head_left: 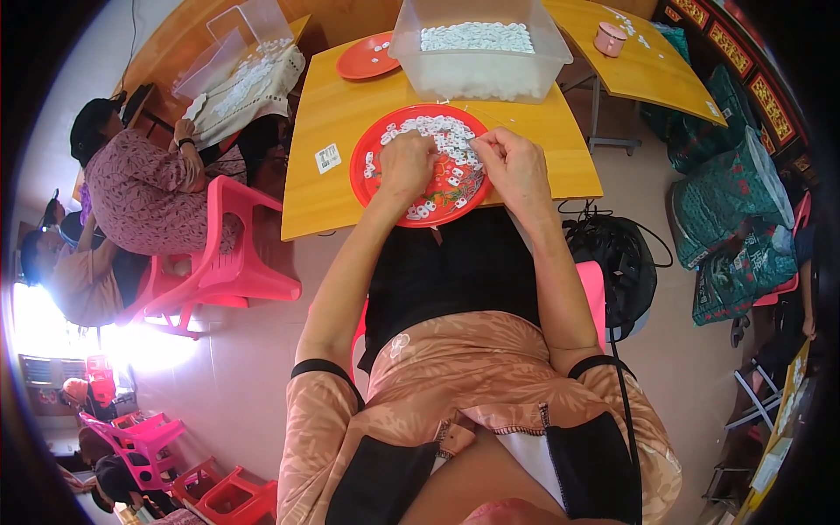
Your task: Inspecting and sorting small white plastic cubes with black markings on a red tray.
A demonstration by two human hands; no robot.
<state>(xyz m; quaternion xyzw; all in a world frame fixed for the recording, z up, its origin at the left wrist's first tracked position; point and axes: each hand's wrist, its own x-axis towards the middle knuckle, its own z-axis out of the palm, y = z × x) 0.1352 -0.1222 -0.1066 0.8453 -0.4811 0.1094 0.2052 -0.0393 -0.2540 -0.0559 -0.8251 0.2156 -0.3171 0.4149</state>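
Curled fingers of the left hand and right hand are pressed down among small white plastic pieces; whether any piece is pinched cannot be told. These pieces are spread over a round red patterned plate set at the near edge of the yellow wooden counter. Beyond it a clear plastic tub of like pieces is seen.

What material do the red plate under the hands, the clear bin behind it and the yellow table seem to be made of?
Red plate: likely glossy plastic, with a printed pattern. Clear bin: translucent plastic; the white pieces show through its wall. Yellow table: probably laminated board, smooth with an even colour.
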